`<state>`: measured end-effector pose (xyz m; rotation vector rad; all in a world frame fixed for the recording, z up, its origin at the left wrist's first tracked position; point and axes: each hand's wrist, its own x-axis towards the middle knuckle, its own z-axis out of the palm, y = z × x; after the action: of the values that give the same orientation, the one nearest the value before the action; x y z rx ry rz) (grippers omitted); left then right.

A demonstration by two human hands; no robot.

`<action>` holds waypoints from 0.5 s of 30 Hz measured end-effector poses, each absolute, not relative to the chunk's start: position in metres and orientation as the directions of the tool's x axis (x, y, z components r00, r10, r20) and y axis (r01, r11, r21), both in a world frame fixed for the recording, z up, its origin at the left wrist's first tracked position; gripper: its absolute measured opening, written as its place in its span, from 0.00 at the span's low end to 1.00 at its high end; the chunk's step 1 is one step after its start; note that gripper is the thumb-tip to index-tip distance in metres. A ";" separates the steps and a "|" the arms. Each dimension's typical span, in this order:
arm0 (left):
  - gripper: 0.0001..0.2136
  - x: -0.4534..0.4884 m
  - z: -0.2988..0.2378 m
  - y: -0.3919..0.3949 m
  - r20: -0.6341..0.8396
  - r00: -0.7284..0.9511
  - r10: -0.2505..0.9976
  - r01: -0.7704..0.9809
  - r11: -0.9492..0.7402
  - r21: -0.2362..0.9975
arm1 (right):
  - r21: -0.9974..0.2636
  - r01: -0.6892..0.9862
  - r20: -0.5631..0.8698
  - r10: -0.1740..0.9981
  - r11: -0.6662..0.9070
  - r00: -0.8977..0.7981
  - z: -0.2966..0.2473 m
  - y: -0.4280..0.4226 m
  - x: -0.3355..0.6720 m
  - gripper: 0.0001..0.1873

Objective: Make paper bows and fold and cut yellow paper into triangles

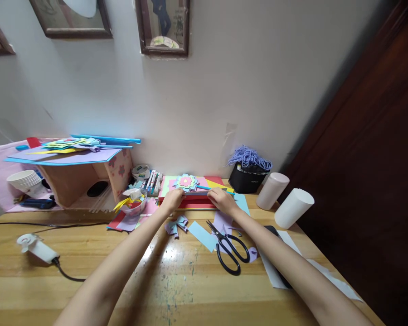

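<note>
Both arms reach forward to a stack of coloured paper [195,204] near the wall. My left hand [173,200] is closed on the near left edge of the upper sheets. Closed on the same edge farther right is my right hand [221,200]. Between the hands the edge is raised a little, with red paper beneath it. A layered paper flower [186,182] with a blue stem lies on top, just beyond my fingers. Black-handled scissors [228,246] lie open below my right hand, by a light blue paper strip [202,236]. A folded paper bow [177,226] rests below my left hand.
At left stand a cardboard box [119,174] topped with paper, and a bowl of scraps [136,203]. A glue gun [39,248] with a cord lies in front. Right are a black yarn holder [248,179], white cylinders [294,208] and a partly hidden phone [272,231].
</note>
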<state>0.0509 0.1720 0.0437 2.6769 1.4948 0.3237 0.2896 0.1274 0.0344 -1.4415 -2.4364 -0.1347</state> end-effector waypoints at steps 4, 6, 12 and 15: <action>0.08 0.055 0.044 0.177 0.157 0.466 0.871 0.853 -0.490 0.182 | -0.079 0.815 0.258 0.801 0.575 -0.540 0.026 0.123 0.290 0.04; 0.07 0.055 0.045 0.179 0.156 0.459 0.874 0.854 -0.483 0.194 | -0.095 0.811 0.236 0.804 0.577 -0.545 0.019 0.124 0.294 0.05; 0.07 0.054 0.045 0.180 0.154 0.461 0.874 0.847 -0.485 0.218 | -0.141 0.843 0.224 0.846 0.519 -0.483 0.011 0.131 0.306 0.05; 0.07 0.053 0.043 0.179 0.153 0.463 0.873 0.844 -0.487 0.223 | -0.147 0.847 0.205 0.854 0.510 -0.478 0.012 0.131 0.307 0.05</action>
<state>0.0529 0.1789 0.0434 2.5864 1.5251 0.3744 0.3069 0.1307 0.0119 -1.4406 -2.5026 0.0375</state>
